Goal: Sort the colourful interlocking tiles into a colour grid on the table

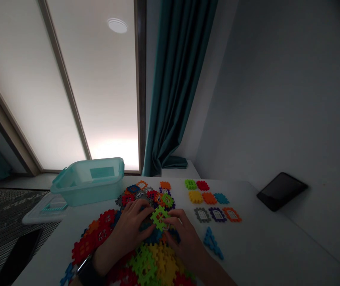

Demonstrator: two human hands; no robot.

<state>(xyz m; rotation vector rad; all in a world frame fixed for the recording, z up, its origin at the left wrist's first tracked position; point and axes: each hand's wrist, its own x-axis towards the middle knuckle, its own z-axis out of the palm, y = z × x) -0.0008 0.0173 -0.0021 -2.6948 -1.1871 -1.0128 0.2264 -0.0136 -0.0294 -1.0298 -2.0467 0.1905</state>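
A lime-green interlocking plastic tile with a window grid [159, 218] is held up between my two hands, over a pile of similar tiles. My left hand [134, 222], with a dark watch [89, 270] on its wrist, has thumb and fingers at the tile's left side. From the right, my right hand [185, 237] pinches the tile's edge with bent fingers. Below and between the hands lie yellow tiles [164, 264] and green tiles [144, 263]. Red tiles [83, 248] spread out beyond my left forearm. My hands hide part of the pile.
Sorted tiles stand in rows on the right of the white table [265, 238], including a yellow tile [195, 197] and a purple window tile [217, 214]. A blue triangular piece [213, 243] lies nearer. A teal bin [91, 194] stands back left; a black tablet [282, 191] is at the wall.
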